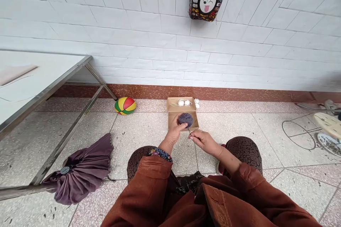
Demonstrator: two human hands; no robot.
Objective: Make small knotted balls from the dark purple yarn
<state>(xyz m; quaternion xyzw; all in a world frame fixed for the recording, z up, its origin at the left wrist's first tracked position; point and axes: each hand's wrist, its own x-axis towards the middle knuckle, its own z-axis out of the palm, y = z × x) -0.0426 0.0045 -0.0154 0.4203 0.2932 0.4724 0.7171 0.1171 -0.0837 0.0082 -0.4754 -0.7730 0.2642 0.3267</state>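
Note:
My left hand [176, 128] is closed around a ball of dark grey-purple yarn [185, 119], its thumb lying across the lower side. A strand of the same yarn [189, 130] runs down from the ball to my right hand [201, 139], which pinches it between thumb and fingers. Beneath the yarn ball, an open cardboard box [171, 122] rests on the floor, partly hidden by my left hand. Inside its far half lie two small white balls [181, 102] with loose white thread. More white balls [197, 103] sit just outside the box on the right.
A striped ball [125, 106] lies by the metal-framed table [77, 64] at left. On the floor below it is a purple umbrella [85, 170]. A black basket [207, 1] hangs on the tiled wall. To the right are a wire ring stand [298, 134] and a round-topped stool [326, 122].

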